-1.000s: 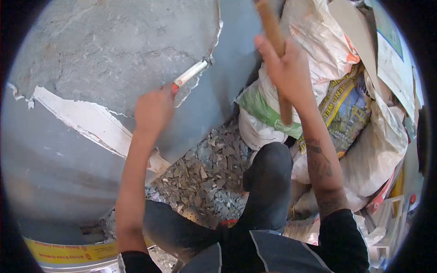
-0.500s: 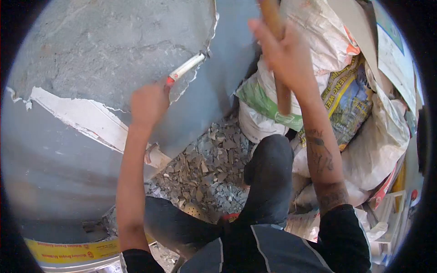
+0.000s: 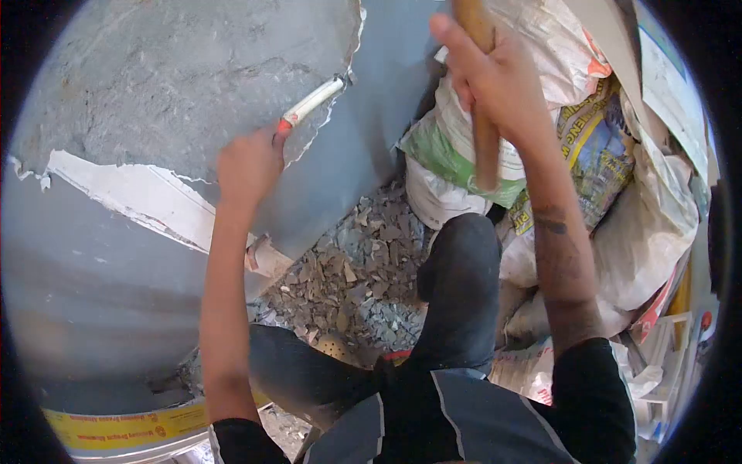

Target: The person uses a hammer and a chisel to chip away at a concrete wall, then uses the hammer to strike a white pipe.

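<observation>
In the head view, our left hand has its fingers wrapped around the red end of a white-shafted chisel, whose tip sits at the ragged border between the rough bared patch and the smooth grey coating. Our right hand grasps a wooden handle, raised in front of the sacks (its upper end runs out of the picture, so we cannot tell what head it carries).

To work well here, we would judge it best to seat the tip right under the coating's broken lip, hold the shaft low against the surface, and line any blow up with the shaft's end, well clear of the left knuckles.

The grey wall looks curved, perhaps through the lens, with a white strip crossing its lower part. Broken flakes cover the floor before our bent knee; to the right, a green-banded white sack leans near a yellow-and-blue printed sack.
</observation>
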